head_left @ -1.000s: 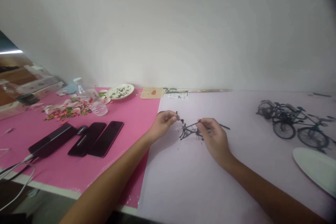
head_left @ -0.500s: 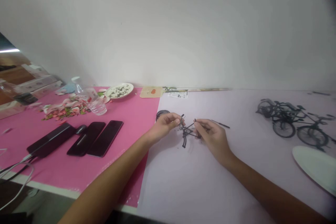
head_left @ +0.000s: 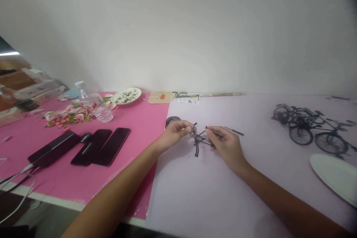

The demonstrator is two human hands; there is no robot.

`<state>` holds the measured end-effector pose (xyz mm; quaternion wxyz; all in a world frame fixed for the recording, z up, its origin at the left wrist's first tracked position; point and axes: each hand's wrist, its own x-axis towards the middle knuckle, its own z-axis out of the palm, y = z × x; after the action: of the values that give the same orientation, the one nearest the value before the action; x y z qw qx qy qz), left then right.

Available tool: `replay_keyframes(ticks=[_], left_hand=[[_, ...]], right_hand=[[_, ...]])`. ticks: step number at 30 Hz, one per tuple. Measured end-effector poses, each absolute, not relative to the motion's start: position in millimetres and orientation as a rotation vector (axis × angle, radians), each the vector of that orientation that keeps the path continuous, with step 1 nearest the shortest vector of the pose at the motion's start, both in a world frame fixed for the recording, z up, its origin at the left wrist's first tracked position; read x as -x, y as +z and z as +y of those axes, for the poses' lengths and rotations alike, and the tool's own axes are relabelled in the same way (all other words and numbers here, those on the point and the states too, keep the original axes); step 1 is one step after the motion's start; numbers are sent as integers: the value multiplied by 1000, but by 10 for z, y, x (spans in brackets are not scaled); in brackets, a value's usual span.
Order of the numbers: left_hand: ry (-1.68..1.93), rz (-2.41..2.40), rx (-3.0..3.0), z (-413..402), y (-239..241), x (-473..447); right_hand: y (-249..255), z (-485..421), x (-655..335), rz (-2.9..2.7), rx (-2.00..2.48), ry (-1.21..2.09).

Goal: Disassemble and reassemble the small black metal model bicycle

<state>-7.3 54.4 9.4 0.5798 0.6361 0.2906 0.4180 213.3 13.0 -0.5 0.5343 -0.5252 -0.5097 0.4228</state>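
Note:
A small black model bicycle frame (head_left: 196, 148) is held up between my two hands, its curved fork pointing down toward me. My left hand (head_left: 178, 133) pinches its left end by the handlebar area, thumb and fingers pressed together. With closed fingertips, my right hand (head_left: 223, 139) grips the right end of the same frame. Black model wheels (head_left: 172, 121) lie just behind my left hand, partly covered by it. A thin dark screwdriver (head_left: 234, 131) rests on the table beyond my right hand.
Several finished-looking black model bicycles (head_left: 309, 126) stand at the right, behind a white plate (head_left: 334, 174). On the pink cover at left are two phones (head_left: 111, 147), a black power bank (head_left: 54, 150), a water bottle (head_left: 96, 104), scattered petals (head_left: 72, 115) and a filled plate (head_left: 126, 96).
Both hands stay in nearly the same place on the bicycle frame. The frame's fork has shifted very slightly to the right.

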Motion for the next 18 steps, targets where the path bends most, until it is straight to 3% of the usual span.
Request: replay_keyframes(ticks=[18], left_hand=[[1070, 876, -1740, 405, 253, 6]], right_hand=[[48, 146, -2128, -1108, 1296, 1063]])
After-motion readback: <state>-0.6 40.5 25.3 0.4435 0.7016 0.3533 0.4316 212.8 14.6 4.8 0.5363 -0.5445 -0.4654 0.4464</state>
